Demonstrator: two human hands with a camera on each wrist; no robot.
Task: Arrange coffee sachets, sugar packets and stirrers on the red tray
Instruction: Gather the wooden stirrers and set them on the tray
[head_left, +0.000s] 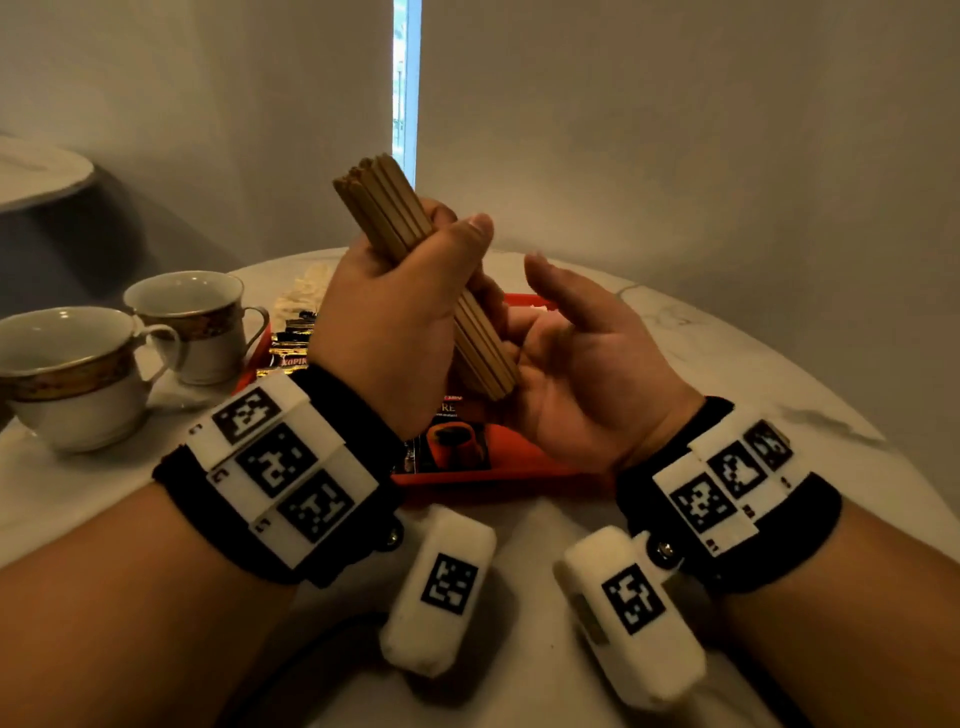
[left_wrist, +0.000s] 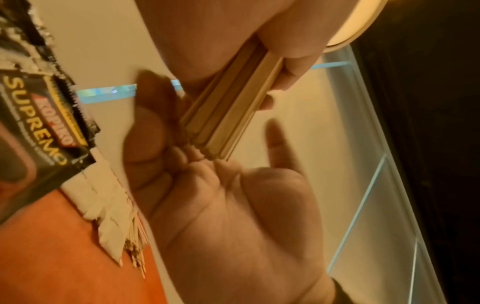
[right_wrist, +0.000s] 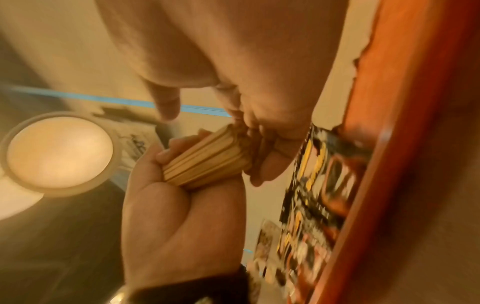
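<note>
A bundle of stirrers (head_left: 415, 270) is gripped in the curled left hand (head_left: 395, 312) and held tilted above the red tray (head_left: 498, 480), its lower end resting against the palm of the right hand (head_left: 582, 364), whose fingers are spread and relaxed. Coffee sachets (head_left: 452, 441) and sugar packets (left_wrist: 109, 216) already lie on the tray. The ends are best tapped level against that palm — lightly, the grip kept firm — before the bundle is laid flat beside the packets.
</note>
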